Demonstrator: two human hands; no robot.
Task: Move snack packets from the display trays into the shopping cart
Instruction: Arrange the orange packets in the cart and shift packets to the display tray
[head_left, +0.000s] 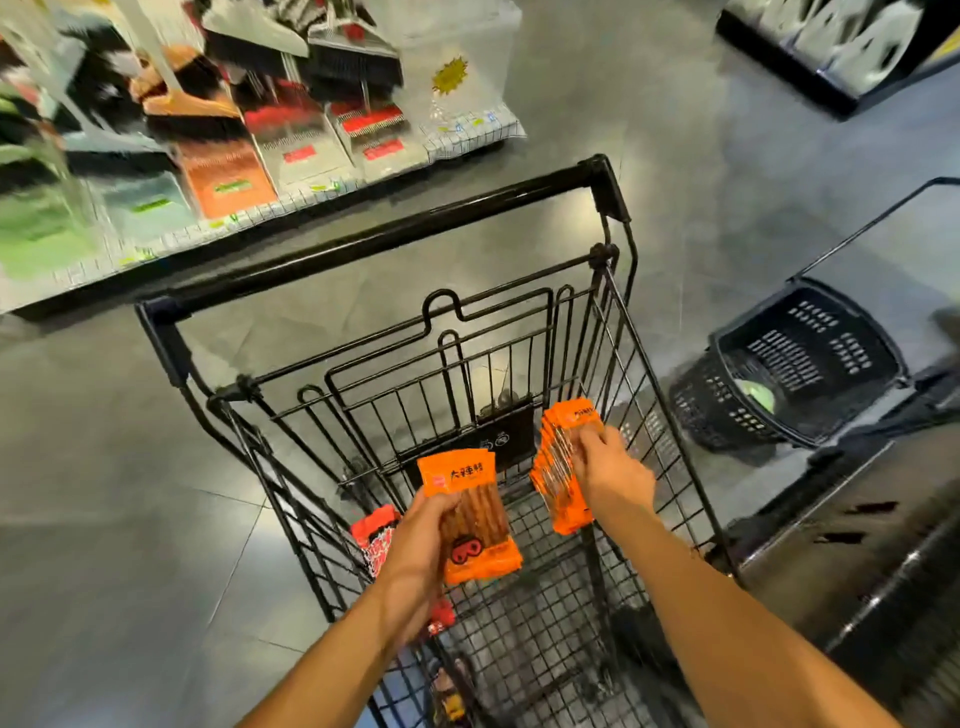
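A black wire shopping cart (613, 332) stands in front of me, its handle bar at the far side. My left hand (415, 551) grips a stack of orange snack packets (472, 514) with brown sticks showing, held flat above the cart basket. My right hand (613, 473) grips a second, thicker stack of orange packets (558, 467), held on edge over the cart's right side. Red snack packets (376, 535) lie against the cart's left wall, partly hidden by my left hand.
A low shelf (208, 228) of brooms and dustpans runs along the upper left, blurred. A black plastic shopping basket (800, 374) sits on the floor to the right of the cart. A dark counter or display edge (862, 561) is at the lower right. Grey floor surrounds the cart.
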